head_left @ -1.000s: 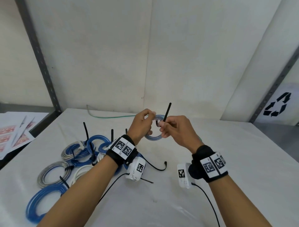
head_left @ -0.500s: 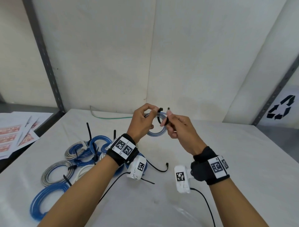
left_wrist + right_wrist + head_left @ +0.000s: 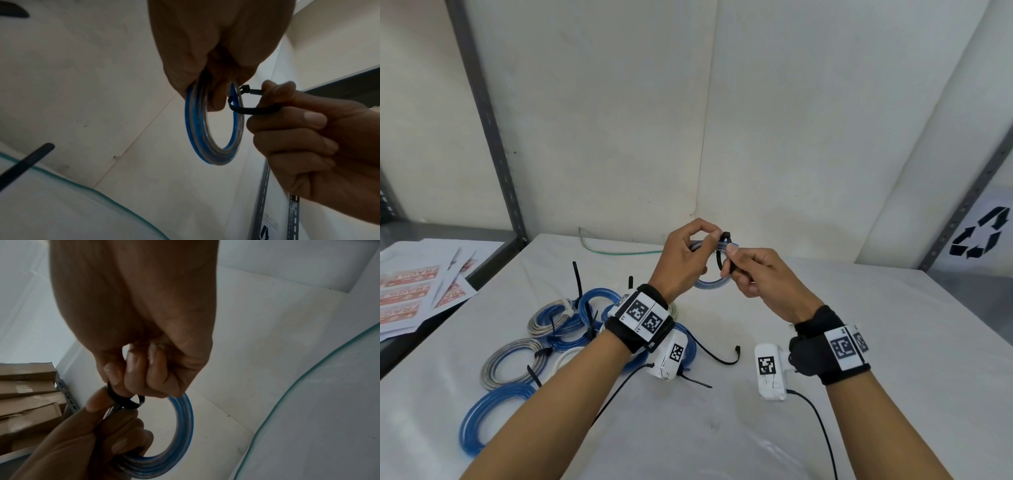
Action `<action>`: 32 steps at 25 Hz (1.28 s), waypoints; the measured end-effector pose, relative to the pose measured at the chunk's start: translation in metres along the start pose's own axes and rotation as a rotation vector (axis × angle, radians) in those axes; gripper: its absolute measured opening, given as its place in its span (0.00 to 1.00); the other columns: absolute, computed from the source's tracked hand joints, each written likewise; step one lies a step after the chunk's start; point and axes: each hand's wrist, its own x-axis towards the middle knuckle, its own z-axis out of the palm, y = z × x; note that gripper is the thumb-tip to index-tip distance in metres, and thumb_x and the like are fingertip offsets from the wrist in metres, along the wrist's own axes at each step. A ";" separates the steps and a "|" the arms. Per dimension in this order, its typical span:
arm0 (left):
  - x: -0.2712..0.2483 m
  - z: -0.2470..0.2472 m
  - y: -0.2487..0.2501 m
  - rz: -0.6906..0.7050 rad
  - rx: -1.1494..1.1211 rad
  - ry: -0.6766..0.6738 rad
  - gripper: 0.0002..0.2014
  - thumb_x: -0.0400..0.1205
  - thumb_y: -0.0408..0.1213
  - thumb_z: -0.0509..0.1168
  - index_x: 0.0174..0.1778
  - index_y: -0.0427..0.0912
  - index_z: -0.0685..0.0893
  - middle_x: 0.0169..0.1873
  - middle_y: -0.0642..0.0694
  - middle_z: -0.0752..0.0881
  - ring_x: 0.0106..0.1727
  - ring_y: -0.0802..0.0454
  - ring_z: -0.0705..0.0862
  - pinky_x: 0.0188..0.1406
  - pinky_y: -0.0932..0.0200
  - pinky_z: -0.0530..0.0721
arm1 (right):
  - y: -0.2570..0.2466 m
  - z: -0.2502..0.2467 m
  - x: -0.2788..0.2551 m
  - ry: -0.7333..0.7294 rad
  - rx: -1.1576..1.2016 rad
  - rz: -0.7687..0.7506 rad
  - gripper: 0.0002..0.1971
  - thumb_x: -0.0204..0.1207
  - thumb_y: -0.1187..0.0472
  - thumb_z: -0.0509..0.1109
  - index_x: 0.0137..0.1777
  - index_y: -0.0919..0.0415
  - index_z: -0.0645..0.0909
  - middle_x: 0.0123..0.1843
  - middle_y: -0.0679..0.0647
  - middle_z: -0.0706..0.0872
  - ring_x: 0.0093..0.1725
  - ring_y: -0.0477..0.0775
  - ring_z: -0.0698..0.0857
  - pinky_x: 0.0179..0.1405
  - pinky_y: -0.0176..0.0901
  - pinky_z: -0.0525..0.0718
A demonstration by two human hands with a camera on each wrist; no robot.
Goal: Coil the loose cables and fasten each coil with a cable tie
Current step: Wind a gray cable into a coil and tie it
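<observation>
Your left hand (image 3: 685, 255) grips a small cable coil (image 3: 213, 129) at its top, thumb and fingers curled round the bundled turns, and holds it upright in the air above the far middle of the white table (image 3: 825, 394). The coil is a compact ring of several turns, blue mixed with translucent grey strands, lying flat against one another. A black cable tie (image 3: 255, 110) is looped round the turns at the upper right of the ring. Its square head (image 3: 725, 235) stands just above the coil, beside your left thumb tip. Your right hand (image 3: 756, 279) pinches the tie's strap between thumb and forefinger, the other fingers curled into the palm. The loop is slack; a gap shows between strap and cable.

On the table to the left lies a cluster of tied coils (image 3: 558, 329), blue, grey and white, each with a black tie tail sticking out. A loose black tie (image 3: 717, 356) lies near your left wrist. A green wire (image 3: 619, 253) runs along the table's far edge.
</observation>
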 end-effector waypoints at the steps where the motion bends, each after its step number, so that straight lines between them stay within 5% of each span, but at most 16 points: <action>1: -0.001 0.000 0.000 0.010 0.014 -0.008 0.07 0.89 0.40 0.65 0.48 0.45 0.87 0.32 0.25 0.81 0.27 0.46 0.68 0.27 0.55 0.74 | 0.000 0.000 0.000 -0.004 0.001 0.003 0.23 0.90 0.50 0.59 0.39 0.64 0.84 0.27 0.53 0.64 0.25 0.47 0.60 0.26 0.37 0.59; 5: -0.002 0.000 0.001 0.068 0.086 -0.001 0.07 0.89 0.40 0.65 0.49 0.45 0.88 0.27 0.42 0.83 0.27 0.50 0.69 0.30 0.55 0.73 | -0.003 0.000 0.000 0.009 0.041 0.004 0.24 0.90 0.50 0.59 0.40 0.65 0.83 0.26 0.51 0.65 0.24 0.46 0.61 0.27 0.37 0.58; 10: -0.006 0.002 0.000 0.117 0.153 -0.025 0.07 0.89 0.39 0.65 0.49 0.44 0.87 0.30 0.35 0.84 0.26 0.51 0.69 0.27 0.56 0.68 | -0.006 0.007 0.001 0.195 0.095 0.021 0.21 0.88 0.49 0.64 0.39 0.64 0.83 0.23 0.47 0.70 0.24 0.46 0.63 0.26 0.36 0.61; 14: -0.006 0.003 0.000 0.051 0.090 -0.024 0.08 0.89 0.42 0.65 0.50 0.44 0.87 0.34 0.32 0.88 0.27 0.47 0.72 0.27 0.51 0.76 | -0.002 0.015 0.004 0.477 -0.021 -0.113 0.09 0.80 0.54 0.77 0.54 0.58 0.90 0.32 0.48 0.87 0.32 0.44 0.85 0.38 0.32 0.82; 17: -0.006 0.001 0.003 0.040 0.052 -0.060 0.08 0.89 0.43 0.65 0.49 0.44 0.86 0.34 0.23 0.82 0.28 0.44 0.69 0.27 0.50 0.73 | -0.007 0.014 0.007 0.457 0.141 -0.087 0.04 0.79 0.62 0.77 0.51 0.62 0.91 0.45 0.50 0.93 0.42 0.43 0.90 0.42 0.29 0.83; 22: -0.023 0.001 0.002 -0.035 0.022 -0.212 0.10 0.89 0.40 0.65 0.47 0.42 0.87 0.33 0.25 0.79 0.30 0.44 0.64 0.27 0.55 0.68 | -0.009 -0.007 0.020 0.596 0.352 0.138 0.03 0.76 0.58 0.81 0.44 0.54 0.89 0.41 0.46 0.85 0.43 0.49 0.74 0.35 0.39 0.70; 26: -0.029 0.003 0.004 -0.061 -0.034 -0.175 0.11 0.89 0.40 0.65 0.45 0.39 0.88 0.29 0.51 0.84 0.24 0.56 0.66 0.25 0.59 0.69 | -0.004 -0.003 0.020 0.549 0.324 0.145 0.04 0.80 0.58 0.77 0.50 0.57 0.87 0.45 0.50 0.88 0.44 0.51 0.83 0.36 0.39 0.75; 32: -0.030 0.003 0.002 -0.123 -0.046 -0.171 0.11 0.84 0.41 0.73 0.41 0.37 0.88 0.33 0.39 0.86 0.26 0.54 0.67 0.24 0.63 0.66 | -0.012 -0.007 0.016 0.522 0.332 0.065 0.07 0.82 0.62 0.75 0.56 0.64 0.85 0.44 0.56 0.92 0.42 0.52 0.92 0.42 0.38 0.87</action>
